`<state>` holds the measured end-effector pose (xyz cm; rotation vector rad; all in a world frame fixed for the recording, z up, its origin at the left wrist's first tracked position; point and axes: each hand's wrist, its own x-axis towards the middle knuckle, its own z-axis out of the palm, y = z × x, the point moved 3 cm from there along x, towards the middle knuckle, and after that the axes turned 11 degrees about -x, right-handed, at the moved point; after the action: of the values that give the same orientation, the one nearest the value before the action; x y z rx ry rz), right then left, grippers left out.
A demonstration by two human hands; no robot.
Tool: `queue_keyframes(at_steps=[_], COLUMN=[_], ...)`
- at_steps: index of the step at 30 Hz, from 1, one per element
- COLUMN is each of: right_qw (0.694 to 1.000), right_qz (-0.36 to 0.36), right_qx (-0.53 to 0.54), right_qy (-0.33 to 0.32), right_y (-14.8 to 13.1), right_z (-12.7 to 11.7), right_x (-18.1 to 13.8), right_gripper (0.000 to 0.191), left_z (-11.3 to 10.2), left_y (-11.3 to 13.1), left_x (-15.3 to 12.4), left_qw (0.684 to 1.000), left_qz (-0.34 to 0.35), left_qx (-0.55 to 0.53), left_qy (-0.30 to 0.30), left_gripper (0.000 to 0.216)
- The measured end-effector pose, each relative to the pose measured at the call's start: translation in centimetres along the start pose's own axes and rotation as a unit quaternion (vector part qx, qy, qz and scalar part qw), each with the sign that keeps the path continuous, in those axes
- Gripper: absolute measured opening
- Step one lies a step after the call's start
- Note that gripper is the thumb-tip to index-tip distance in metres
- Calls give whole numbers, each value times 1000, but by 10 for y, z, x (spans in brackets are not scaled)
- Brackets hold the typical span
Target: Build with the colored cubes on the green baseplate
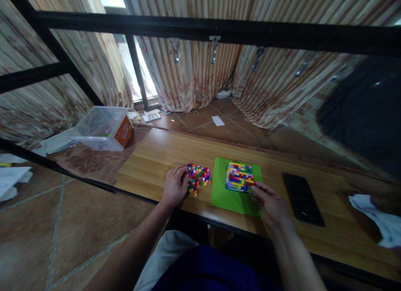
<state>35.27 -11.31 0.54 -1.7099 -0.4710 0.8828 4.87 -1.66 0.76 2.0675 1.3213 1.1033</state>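
Note:
A block built of many-coloured toy bricks (239,176) stands on a green studded baseplate (224,198). At the block's right edge, the thumb and fingertips of my right hand (275,205) are pinched together on a small red toy brick (251,183); it touches the block. A loose pile of small coloured bricks (199,177) lies on the wood to the left of the plate. My left hand (175,185) rests at the pile's left side with its fingers curled in; whatever is between the fingertips is hidden.
The low wooden table (150,157) carries a black phone-like slab (303,199) and a crumpled white wrapper (379,220) on the right. A clear plastic bin (105,126) sits beyond the left end. A black metal frame (200,29) crosses above, before striped curtains (194,77).

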Motion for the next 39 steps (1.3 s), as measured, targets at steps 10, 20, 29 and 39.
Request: queue_keyframes(at_steps=[10, 20, 29, 39], right_qw=[996, 997, 991, 961], right_qz=[82, 22, -91, -170], right_qx=[1, -78, -85, -179], right_qy=[-38, 8, 48, 121], right_y=[-13, -10, 5, 23], right_z=[-2, -1, -2, -5], right_x=[0, 1, -6, -53], right_gripper=[36, 41, 46, 37], left_z=[1, 1, 2, 1], left_y=[-1, 0, -2, -1], left_x=[0, -1, -1, -1], left_qw=[1000, 1000, 1000, 1000], left_qz=[8, 8, 8, 4], left_qx=[5, 5, 1, -7], left_qy=[0, 6, 14, 10], left_gripper=[23, 22, 22, 23])
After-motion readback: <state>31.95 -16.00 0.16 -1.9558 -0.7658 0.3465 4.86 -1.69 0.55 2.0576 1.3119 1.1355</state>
